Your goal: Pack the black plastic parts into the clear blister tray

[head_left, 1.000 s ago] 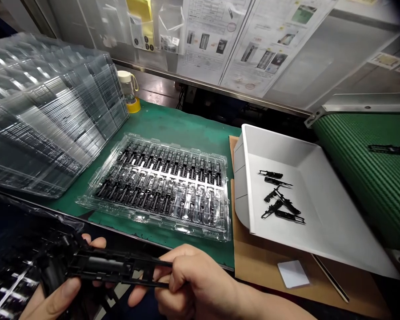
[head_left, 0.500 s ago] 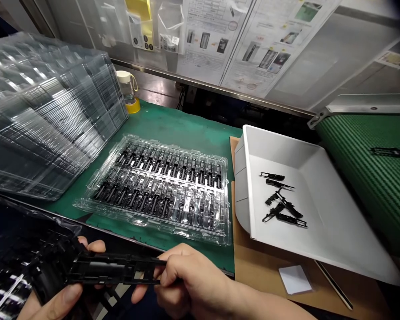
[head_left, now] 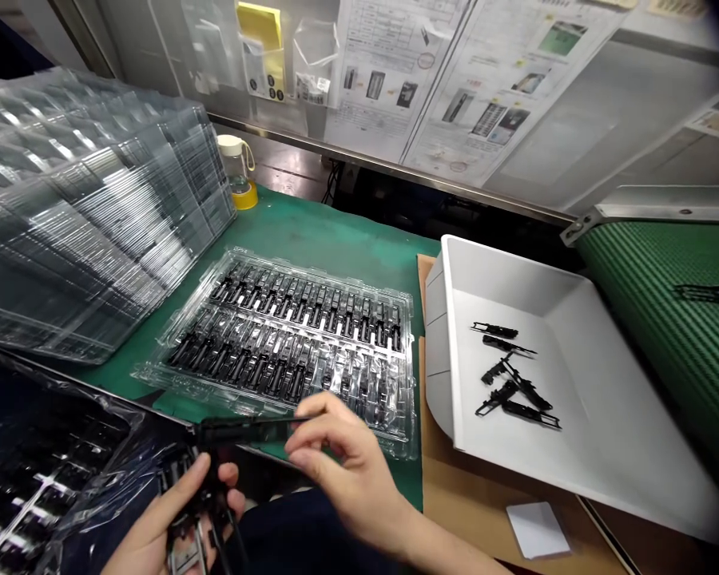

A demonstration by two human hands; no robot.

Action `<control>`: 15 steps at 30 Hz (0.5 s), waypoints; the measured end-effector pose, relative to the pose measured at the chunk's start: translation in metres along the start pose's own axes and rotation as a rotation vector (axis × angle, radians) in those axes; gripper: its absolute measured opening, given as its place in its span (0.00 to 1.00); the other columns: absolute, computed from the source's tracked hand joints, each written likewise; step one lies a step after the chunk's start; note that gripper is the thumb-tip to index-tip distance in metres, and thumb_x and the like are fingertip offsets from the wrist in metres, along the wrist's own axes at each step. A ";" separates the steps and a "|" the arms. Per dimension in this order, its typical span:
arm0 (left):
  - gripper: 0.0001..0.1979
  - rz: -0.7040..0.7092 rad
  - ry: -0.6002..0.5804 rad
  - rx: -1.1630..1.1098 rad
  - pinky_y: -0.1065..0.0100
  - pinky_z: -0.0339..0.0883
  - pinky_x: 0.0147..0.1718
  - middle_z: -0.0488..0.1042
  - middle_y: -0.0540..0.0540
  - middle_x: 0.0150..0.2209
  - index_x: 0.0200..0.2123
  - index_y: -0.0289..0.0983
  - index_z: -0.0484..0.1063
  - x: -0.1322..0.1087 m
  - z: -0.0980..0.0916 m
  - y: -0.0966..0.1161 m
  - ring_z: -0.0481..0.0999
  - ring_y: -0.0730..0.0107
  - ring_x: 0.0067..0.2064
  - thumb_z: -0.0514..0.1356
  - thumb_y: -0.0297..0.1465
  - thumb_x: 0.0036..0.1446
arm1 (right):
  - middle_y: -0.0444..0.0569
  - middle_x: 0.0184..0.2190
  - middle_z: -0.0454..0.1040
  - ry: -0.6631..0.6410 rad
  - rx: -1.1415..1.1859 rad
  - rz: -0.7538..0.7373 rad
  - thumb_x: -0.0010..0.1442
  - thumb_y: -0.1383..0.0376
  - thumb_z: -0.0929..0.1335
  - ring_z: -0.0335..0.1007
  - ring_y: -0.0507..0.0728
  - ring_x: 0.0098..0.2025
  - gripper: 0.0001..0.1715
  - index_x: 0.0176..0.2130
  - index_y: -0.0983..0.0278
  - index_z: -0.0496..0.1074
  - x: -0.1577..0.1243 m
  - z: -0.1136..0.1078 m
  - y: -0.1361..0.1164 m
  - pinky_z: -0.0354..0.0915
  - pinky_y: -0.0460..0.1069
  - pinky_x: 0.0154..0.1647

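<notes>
A long black moulded plastic strip (head_left: 245, 431) is pinched at its right end by the right hand (head_left: 341, 471), held level for inspection near the clear blister tray of black parts (head_left: 293, 343). More black pieces (head_left: 200, 511) are clasped by the left hand (head_left: 173, 519) (kept low, at the near edge).

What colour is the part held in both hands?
Black; the plastic part shows best in the head view.
</notes>
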State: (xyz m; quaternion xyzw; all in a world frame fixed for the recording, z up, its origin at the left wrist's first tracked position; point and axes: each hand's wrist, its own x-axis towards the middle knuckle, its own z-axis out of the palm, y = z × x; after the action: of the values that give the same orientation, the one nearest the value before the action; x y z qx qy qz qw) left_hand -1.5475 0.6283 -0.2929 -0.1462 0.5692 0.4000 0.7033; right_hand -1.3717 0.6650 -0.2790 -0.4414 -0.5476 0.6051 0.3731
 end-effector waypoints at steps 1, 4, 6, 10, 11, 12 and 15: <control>0.11 0.005 0.002 0.019 0.72 0.66 0.17 0.66 0.48 0.23 0.36 0.32 0.63 0.003 0.003 -0.003 0.69 0.71 0.22 0.56 0.22 0.46 | 0.47 0.34 0.62 0.056 -0.003 -0.009 0.49 0.68 0.64 0.61 0.49 0.32 0.04 0.26 0.65 0.68 0.005 -0.003 0.004 0.58 0.45 0.32; 0.09 0.063 0.044 0.057 0.71 0.66 0.18 0.67 0.48 0.23 0.33 0.31 0.63 0.014 0.007 -0.011 0.69 0.71 0.23 0.56 0.19 0.45 | 0.46 0.29 0.64 0.167 -0.008 0.039 0.51 0.67 0.61 0.63 0.48 0.27 0.04 0.28 0.65 0.65 0.022 -0.017 0.016 0.60 0.46 0.29; 0.08 0.093 0.062 0.044 0.69 0.67 0.20 0.69 0.47 0.27 0.32 0.31 0.63 0.021 0.009 -0.013 0.70 0.71 0.25 0.55 0.17 0.45 | 0.44 0.25 0.63 0.216 -0.068 0.061 0.52 0.65 0.60 0.63 0.49 0.25 0.05 0.31 0.65 0.62 0.034 -0.030 0.024 0.61 0.46 0.29; 0.11 0.146 0.045 0.011 0.67 0.69 0.23 0.72 0.45 0.30 0.33 0.32 0.63 0.027 0.008 -0.014 0.71 0.68 0.30 0.55 0.16 0.44 | 0.43 0.25 0.60 0.317 -0.236 0.056 0.53 0.61 0.59 0.59 0.50 0.25 0.11 0.36 0.64 0.59 0.051 -0.055 0.048 0.58 0.46 0.26; 0.13 0.156 0.026 0.002 0.67 0.69 0.24 0.73 0.46 0.27 0.33 0.32 0.62 0.028 0.006 -0.013 0.72 0.68 0.29 0.55 0.15 0.43 | 0.43 0.24 0.60 0.326 -0.284 0.059 0.53 0.61 0.59 0.58 0.50 0.25 0.10 0.34 0.64 0.60 0.055 -0.059 0.055 0.56 0.47 0.26; 0.14 0.167 -0.002 -0.010 0.67 0.69 0.25 0.73 0.48 0.25 0.33 0.34 0.62 0.028 0.004 -0.012 0.72 0.68 0.29 0.54 0.14 0.43 | 0.43 0.23 0.60 0.327 -0.330 0.062 0.52 0.61 0.59 0.56 0.50 0.24 0.09 0.32 0.65 0.61 0.059 -0.062 0.063 0.55 0.47 0.25; 0.15 0.195 -0.130 -0.047 0.67 0.69 0.25 0.73 0.50 0.23 0.31 0.36 0.65 0.028 -0.002 -0.010 0.72 0.68 0.28 0.52 0.13 0.42 | 0.42 0.21 0.60 0.299 -0.445 0.066 0.52 0.65 0.58 0.55 0.50 0.23 0.07 0.29 0.66 0.61 0.070 -0.063 0.085 0.54 0.47 0.25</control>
State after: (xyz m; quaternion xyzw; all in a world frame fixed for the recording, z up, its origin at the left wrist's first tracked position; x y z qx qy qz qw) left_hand -1.5410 0.6320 -0.3217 -0.0800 0.5244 0.4885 0.6928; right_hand -1.3325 0.7413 -0.3730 -0.6148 -0.5910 0.4099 0.3237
